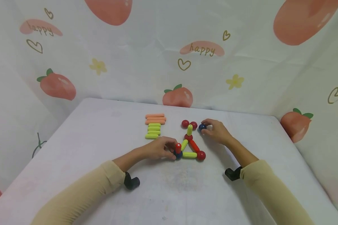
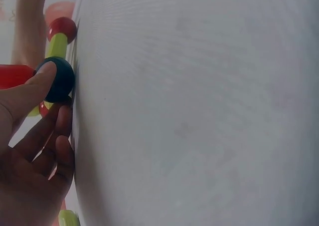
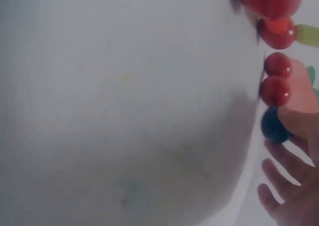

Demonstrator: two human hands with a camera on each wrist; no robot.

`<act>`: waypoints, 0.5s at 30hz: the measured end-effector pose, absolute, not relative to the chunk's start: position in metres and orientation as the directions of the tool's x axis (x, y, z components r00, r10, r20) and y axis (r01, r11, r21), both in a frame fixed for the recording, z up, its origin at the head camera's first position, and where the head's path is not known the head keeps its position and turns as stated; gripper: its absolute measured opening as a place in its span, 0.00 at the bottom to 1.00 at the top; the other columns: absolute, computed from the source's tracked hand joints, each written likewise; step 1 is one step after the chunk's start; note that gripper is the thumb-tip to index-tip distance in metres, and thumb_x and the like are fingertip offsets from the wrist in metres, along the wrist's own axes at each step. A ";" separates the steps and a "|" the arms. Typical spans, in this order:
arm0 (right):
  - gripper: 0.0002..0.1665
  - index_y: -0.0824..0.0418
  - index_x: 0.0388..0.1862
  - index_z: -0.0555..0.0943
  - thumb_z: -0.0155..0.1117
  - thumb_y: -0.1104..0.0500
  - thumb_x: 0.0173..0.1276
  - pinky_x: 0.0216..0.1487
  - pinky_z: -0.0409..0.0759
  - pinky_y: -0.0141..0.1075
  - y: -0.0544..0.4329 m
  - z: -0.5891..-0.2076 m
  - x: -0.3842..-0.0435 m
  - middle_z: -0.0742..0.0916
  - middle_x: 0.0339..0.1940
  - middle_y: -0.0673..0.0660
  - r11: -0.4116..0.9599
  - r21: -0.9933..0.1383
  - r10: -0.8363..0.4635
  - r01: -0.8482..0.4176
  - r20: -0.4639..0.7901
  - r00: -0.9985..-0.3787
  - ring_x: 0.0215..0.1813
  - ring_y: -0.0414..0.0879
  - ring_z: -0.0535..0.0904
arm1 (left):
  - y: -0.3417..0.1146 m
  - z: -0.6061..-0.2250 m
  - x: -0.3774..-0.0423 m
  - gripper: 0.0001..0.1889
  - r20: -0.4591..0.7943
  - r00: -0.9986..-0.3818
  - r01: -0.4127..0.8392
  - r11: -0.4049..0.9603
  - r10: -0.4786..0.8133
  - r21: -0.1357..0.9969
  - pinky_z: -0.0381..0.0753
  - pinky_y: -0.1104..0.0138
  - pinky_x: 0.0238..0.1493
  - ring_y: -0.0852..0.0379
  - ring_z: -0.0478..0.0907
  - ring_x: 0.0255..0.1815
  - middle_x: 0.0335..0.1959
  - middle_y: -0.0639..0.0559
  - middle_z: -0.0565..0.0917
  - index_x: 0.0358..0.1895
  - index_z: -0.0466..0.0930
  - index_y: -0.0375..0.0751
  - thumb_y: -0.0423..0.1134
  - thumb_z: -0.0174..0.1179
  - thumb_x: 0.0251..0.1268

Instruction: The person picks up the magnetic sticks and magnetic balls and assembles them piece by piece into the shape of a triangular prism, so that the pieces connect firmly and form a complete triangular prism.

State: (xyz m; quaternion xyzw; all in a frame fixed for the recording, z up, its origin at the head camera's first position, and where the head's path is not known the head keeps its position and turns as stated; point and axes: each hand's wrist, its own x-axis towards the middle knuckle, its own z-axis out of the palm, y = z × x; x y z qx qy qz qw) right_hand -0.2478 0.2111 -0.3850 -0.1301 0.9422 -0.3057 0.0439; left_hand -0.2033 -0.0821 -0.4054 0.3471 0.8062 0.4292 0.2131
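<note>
On the table a triangle of rods and balls lies near the middle. My left hand (image 1: 160, 148) holds its blue ball (image 2: 63, 81) at the left corner, thumb on the front and fingertips beneath it in the left wrist view. A red rod (image 1: 178, 147) stands up from that ball. Red balls form the right corner (image 1: 201, 155) and the far corner (image 1: 188, 137), the far one bearing an upright yellow-green rod (image 1: 190, 129). Beyond the triangle on the right, my right hand (image 1: 218, 132) pinches another blue ball (image 3: 272, 125) between thumb and fingers.
Two loose red balls (image 1: 185, 124) sit just left of the right hand's ball. Several orange rods (image 1: 155, 118) and several yellow-green rods (image 1: 154, 128) lie in rows behind the left hand. A printed curtain (image 1: 140, 62) hangs behind the white table (image 1: 107, 125).
</note>
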 end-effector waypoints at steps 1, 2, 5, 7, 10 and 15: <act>0.26 0.65 0.65 0.75 0.64 0.60 0.70 0.68 0.66 0.61 0.211 -0.383 -0.246 0.82 0.60 0.67 0.775 -0.588 -0.268 -0.231 0.026 -0.963 0.67 0.62 0.71 | -0.082 -0.406 -0.203 0.16 -0.044 -0.667 0.376 0.387 0.744 0.842 0.80 0.67 0.51 0.57 0.78 0.46 0.43 0.56 0.84 0.51 0.81 0.44 0.34 0.70 0.60; 0.26 0.65 0.65 0.75 0.65 0.60 0.70 0.67 0.67 0.61 0.211 -0.380 -0.244 0.82 0.59 0.67 0.764 -0.596 -0.263 -0.246 0.061 -0.963 0.66 0.62 0.72 | -0.082 -0.406 -0.203 0.15 -0.043 -0.666 0.375 0.384 0.745 0.844 0.80 0.67 0.51 0.57 0.78 0.46 0.43 0.56 0.84 0.51 0.81 0.44 0.34 0.70 0.60; 0.26 0.65 0.65 0.75 0.66 0.61 0.70 0.63 0.71 0.60 0.208 -0.369 -0.236 0.83 0.57 0.65 0.719 -0.617 -0.263 -0.320 0.184 -0.947 0.62 0.62 0.75 | -0.082 -0.406 -0.203 0.15 -0.038 -0.662 0.376 0.377 0.748 0.847 0.80 0.68 0.52 0.57 0.78 0.46 0.43 0.55 0.84 0.50 0.81 0.44 0.34 0.70 0.61; 0.26 0.64 0.65 0.75 0.67 0.61 0.69 0.60 0.74 0.58 0.203 -0.359 -0.227 0.84 0.55 0.64 0.684 -0.625 -0.278 -0.375 0.252 -0.927 0.60 0.61 0.76 | -0.082 -0.406 -0.203 0.15 -0.039 -0.662 0.377 0.377 0.748 0.846 0.79 0.68 0.52 0.57 0.78 0.46 0.43 0.56 0.84 0.51 0.81 0.43 0.34 0.70 0.61; 0.26 0.62 0.64 0.76 0.68 0.60 0.68 0.57 0.77 0.55 0.192 -0.344 -0.212 0.85 0.54 0.60 0.619 -0.633 -0.340 -0.466 0.319 -0.885 0.58 0.56 0.78 | -0.083 -0.405 -0.203 0.15 -0.039 -0.663 0.378 0.380 0.748 0.844 0.79 0.68 0.52 0.57 0.78 0.46 0.43 0.56 0.84 0.51 0.82 0.43 0.34 0.70 0.61; 0.26 0.60 0.62 0.79 0.71 0.63 0.64 0.55 0.79 0.49 0.172 -0.329 -0.187 0.86 0.54 0.55 0.478 -0.618 -0.547 -0.624 0.346 -0.762 0.54 0.48 0.79 | -0.084 -0.406 -0.203 0.15 -0.016 -0.656 0.396 0.362 0.754 0.844 0.80 0.68 0.52 0.57 0.79 0.45 0.42 0.54 0.84 0.51 0.82 0.41 0.34 0.70 0.61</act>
